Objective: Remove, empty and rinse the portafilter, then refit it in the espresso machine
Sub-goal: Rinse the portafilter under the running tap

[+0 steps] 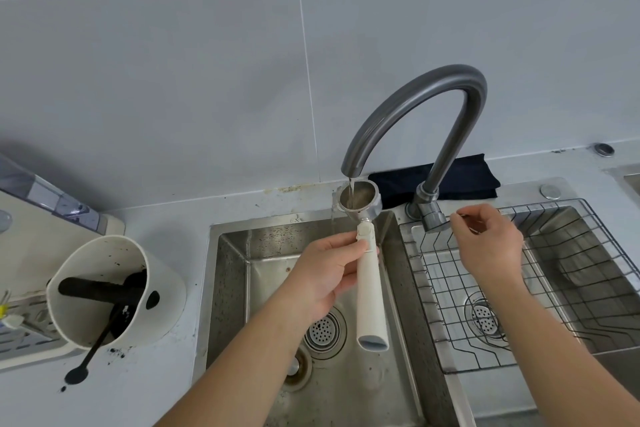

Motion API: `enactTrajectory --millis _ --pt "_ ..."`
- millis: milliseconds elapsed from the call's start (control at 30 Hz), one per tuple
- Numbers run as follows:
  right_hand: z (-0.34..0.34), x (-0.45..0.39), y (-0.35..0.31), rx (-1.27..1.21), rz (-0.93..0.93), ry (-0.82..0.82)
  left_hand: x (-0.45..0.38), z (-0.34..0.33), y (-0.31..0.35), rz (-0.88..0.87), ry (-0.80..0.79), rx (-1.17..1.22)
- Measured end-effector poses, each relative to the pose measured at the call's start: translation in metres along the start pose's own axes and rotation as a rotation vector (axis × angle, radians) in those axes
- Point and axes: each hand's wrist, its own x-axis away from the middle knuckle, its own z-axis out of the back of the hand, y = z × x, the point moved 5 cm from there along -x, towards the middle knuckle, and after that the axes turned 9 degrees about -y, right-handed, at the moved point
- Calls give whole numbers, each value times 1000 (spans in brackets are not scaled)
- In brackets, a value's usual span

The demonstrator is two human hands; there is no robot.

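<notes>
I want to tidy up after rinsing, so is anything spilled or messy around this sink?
Yes. Dark coffee grounds are scattered on the counter in front of the white knock box, beside the black spoon leaning out of it. Grounds also smear the box's inner wall. The sink itself looks free of grounds.

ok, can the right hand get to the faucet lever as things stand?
Probably yes. The right hand is empty, right beside the faucet lever, fingertips about touching it, nothing between. The left hand holds the portafilter clear of that path.
</notes>
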Motion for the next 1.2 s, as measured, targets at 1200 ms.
enactTrajectory --millis 1200 --pt "-3 1 2 -24 -23 -4 30 34 25 -206 193 -432"
